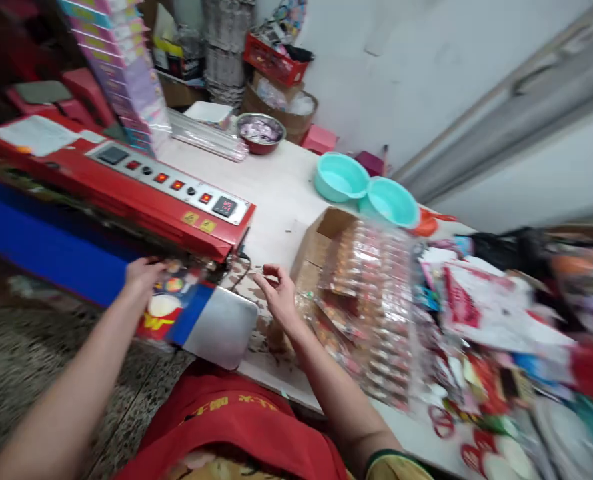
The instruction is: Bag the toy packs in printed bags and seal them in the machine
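Noted on blue belt point(76, 243) beside red machine point(101, 180): printed packet point(163, 308).
With left hand point(143, 277) at packet's upper edge, grip impossible to tell; with right hand point(280, 297) loosely open, near cardboard box point(309, 263).

The sealer point(126, 193) is standing left on the tabletop point(286, 173), a bowl point(260, 133) behind it; the box point(326, 233) is sitting right, basins point(341, 177) beyond.
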`<control>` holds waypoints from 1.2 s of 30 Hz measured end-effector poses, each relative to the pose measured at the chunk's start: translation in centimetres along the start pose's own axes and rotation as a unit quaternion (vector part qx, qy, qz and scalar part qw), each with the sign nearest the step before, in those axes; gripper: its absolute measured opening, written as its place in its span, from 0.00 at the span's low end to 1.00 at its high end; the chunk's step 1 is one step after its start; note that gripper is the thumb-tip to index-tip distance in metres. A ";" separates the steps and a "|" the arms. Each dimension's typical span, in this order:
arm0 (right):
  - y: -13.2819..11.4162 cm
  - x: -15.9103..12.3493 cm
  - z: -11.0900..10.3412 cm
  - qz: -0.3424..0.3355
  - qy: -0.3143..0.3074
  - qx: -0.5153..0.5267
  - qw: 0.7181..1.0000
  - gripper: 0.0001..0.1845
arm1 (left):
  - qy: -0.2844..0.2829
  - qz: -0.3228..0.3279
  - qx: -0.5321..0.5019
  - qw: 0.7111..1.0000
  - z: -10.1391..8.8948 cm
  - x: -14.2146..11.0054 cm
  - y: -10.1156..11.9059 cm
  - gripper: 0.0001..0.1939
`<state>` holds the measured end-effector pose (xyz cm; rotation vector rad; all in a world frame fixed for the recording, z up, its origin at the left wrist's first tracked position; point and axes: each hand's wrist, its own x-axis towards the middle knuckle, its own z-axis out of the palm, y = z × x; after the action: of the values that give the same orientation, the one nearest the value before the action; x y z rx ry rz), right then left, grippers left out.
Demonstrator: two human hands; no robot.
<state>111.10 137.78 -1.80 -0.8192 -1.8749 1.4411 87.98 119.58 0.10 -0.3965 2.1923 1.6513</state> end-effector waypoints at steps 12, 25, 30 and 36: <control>5.1 1.6 -29.3 -0.057 -0.007 -0.586 0.808 0.01 | 0.061 0.510 0.228 0.827 3.0 -7.7 -6.3 0.12; -10.3 3.1 -23.7 -0.132 -0.031 -0.123 0.983 0.09 | -0.356 0.345 0.060 0.867 10.4 -19.3 0.2 0.19; -9.6 2.2 -16.0 -0.052 -0.134 -0.041 0.989 0.11 | -0.455 0.142 -0.080 0.876 12.1 -18.9 3.3 0.28; -4.3 1.3 -8.2 0.072 -0.144 0.047 0.986 0.16 | -0.327 -0.023 -0.107 0.939 9.5 -15.0 0.5 0.19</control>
<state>116.32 142.70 4.22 -0.7447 -1.9716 1.8055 102.35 128.90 4.91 0.0540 1.5099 1.6865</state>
